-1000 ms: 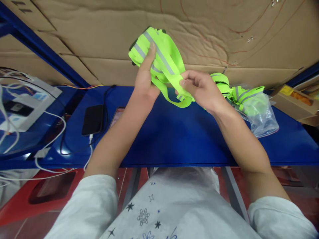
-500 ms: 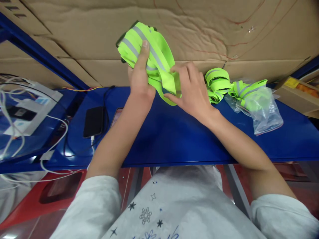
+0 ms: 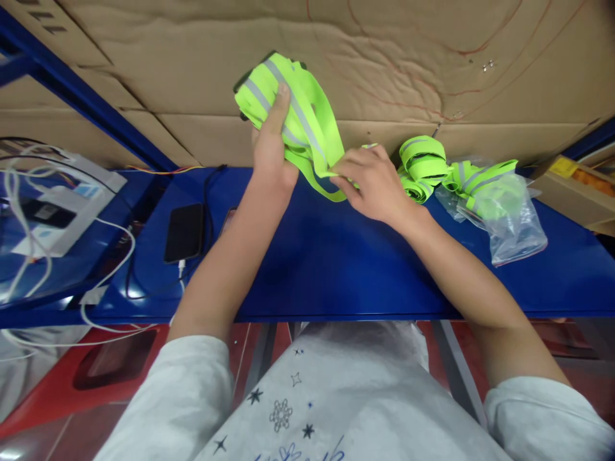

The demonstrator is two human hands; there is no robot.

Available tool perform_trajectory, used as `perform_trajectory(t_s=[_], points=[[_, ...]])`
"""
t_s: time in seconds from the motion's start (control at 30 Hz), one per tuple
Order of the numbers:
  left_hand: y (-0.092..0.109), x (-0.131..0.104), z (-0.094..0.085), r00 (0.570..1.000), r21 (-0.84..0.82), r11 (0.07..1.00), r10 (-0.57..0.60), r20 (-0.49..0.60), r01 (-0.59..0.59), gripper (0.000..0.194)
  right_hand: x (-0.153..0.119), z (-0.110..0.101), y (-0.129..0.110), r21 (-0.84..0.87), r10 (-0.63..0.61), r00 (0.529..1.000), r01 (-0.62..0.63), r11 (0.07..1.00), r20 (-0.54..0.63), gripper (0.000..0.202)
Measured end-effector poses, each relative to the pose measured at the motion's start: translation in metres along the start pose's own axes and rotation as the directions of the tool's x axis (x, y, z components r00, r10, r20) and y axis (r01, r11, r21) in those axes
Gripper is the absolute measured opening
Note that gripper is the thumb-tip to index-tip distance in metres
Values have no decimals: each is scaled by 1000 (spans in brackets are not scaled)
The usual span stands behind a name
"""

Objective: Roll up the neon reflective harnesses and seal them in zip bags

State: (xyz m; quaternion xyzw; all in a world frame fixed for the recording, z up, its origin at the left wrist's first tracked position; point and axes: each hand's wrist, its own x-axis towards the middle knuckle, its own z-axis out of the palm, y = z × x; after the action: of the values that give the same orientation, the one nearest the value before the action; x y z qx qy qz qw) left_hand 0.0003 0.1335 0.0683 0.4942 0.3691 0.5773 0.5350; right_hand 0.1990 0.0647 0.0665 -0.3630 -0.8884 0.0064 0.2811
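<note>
A bundle of neon yellow-green reflective strap (image 3: 307, 109) with grey stripes is raised above the blue shelf. My left hand (image 3: 273, 137) is closed round its left part, thumb lying over the folded layers. Dark pieces, perhaps buckles, stick out at the bundle's far left edge. My right hand (image 3: 372, 182) pinches a strap loop at the lower right of the bundle between thumb and fingers. Just beyond that hand sits a rolled reflective strap (image 3: 423, 157). Farther right, another reflective strap (image 3: 485, 173) lies partly inside a clear plastic bag (image 3: 519, 230).
The blue shelf (image 3: 346, 269) runs across, with a cardboard sheet (image 3: 216, 57) behind it. To the left are a black phone (image 3: 184, 232) on a white cable and a power strip (image 3: 72, 211) with tangled cords. A cardboard box (image 3: 576, 192) stands at the far right.
My right hand's fingers have closed from a spread pose into a pinch on the strap, pulling the loop's edge narrow. My left hand keeps its hold. The view has shifted slightly.
</note>
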Motion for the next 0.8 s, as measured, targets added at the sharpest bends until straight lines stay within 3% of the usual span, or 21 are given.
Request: perform_trajectory(t_s=[0.1, 0.17, 0.23, 0.27, 0.3, 0.37, 0.47, 0.57, 0.63, 0.73, 0.8], points=[[0, -13, 20, 954, -68, 964, 243, -178, -258, 64, -1, -22, 4, 24, 8, 989, -12, 1000, 147, 30], [2, -23, 33, 948, -93, 948, 292, -127, -305, 66, -3, -47, 4, 76, 66, 998, -65, 995, -7, 36], [6, -32, 43, 951, -121, 944, 305, -42, -308, 67, -5, -73, 3, 119, 94, 958, -64, 991, -270, 44], [8, -38, 48, 954, -121, 947, 300, 5, -297, 66, -7, -84, 2, 135, 78, 939, -34, 990, -336, 52], [10, -43, 52, 956, -115, 953, 289, 48, -282, 64, -8, -93, 2, 149, 54, 938, -3, 989, -341, 61], [12, -54, 61, 958, -102, 963, 262, 116, -251, 66, -9, -100, 0, 176, 23, 976, 16, 984, -218, 67], [10, -67, 71, 967, -116, 975, 206, 147, -190, 71, -6, -93, -3, 158, 94, 994, -84, 984, -60, 49], [5, -72, 75, 984, -170, 983, 95, 153, -68, 62, -1, -83, -8, 91, 164, 976, -152, 984, -143, 37], [2, -72, 75, 975, -200, 977, -23, 221, 68, 49, 1, -79, -13, 70, 169, 968, -158, 985, -187, 36], [1, -71, 73, 922, -190, 952, -161, 353, 239, 28, 0, -78, -17, 85, 200, 963, -187, 979, -181, 37], [2, -74, 73, 871, -158, 943, -194, 452, 292, 24, -1, -77, -18, 105, 194, 956, -174, 979, -221, 40]])
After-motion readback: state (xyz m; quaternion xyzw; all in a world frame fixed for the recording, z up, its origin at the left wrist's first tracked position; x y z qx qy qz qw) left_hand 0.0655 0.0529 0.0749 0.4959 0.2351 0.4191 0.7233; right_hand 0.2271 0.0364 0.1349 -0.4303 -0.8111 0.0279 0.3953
